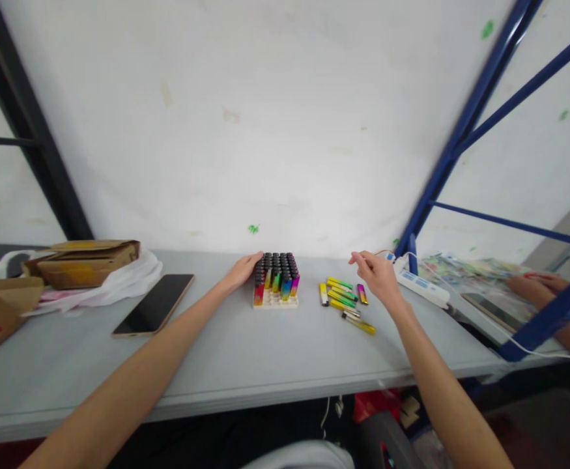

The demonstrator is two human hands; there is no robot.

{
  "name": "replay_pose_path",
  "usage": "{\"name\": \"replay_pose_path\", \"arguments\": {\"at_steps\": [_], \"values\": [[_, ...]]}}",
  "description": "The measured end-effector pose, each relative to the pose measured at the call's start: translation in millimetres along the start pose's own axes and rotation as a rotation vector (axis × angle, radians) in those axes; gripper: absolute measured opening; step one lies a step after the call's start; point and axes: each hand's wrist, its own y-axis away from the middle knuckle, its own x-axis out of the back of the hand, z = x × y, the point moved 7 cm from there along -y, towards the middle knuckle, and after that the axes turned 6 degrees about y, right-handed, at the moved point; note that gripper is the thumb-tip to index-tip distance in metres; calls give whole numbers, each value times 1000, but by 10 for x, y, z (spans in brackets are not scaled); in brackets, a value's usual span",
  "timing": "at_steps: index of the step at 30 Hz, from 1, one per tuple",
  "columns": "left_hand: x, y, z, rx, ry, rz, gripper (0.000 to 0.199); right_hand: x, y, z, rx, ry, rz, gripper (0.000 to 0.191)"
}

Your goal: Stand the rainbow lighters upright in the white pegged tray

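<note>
A white tray (275,302) with holes holds rows of upright lighters (279,266) with black tops and bright, multicoloured bodies. Some holes along its front are bare. My left hand (243,270) grips the left side of this block, its fingertips reaching toward the back corner. To the right, several loose lighters (342,296), mostly yellow and green, lie flat in a loose group. One purple-and-yellow lighter (362,294) lies apart, closest to my right hand (377,276). That hand hovers over it with fingers loosely bent and apart, and I see nothing in them.
A phone (155,305) lies on the grey table (245,365) at left, beside cardboard boxes (86,262) on a white plastic bag (133,270). A power strip (421,286) and blue frame post (441,163) stand at right. Beyond it are another person's hands (541,286).
</note>
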Motion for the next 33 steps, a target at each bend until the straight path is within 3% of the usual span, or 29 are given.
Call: {"name": "replay_pose_path", "arguments": {"at_steps": [7,13,18,22,27,33], "values": [[9,-15,-28,14,19,3,69,36,181,427,-59,113,-54,48],[15,24,44,-3,4,0,68,-379,247,462,108,103,-299,38],[12,56,108,-3,-2,6,69,-662,355,546,124,88,-471,28],[16,55,113,-5,-29,17,69,-706,406,590,104,96,-479,29],[-4,31,49,5,-15,-7,69,-535,321,468,68,55,-363,35],[8,39,39,26,22,18,69,-313,20,47,-51,-285,-233,43]]}}
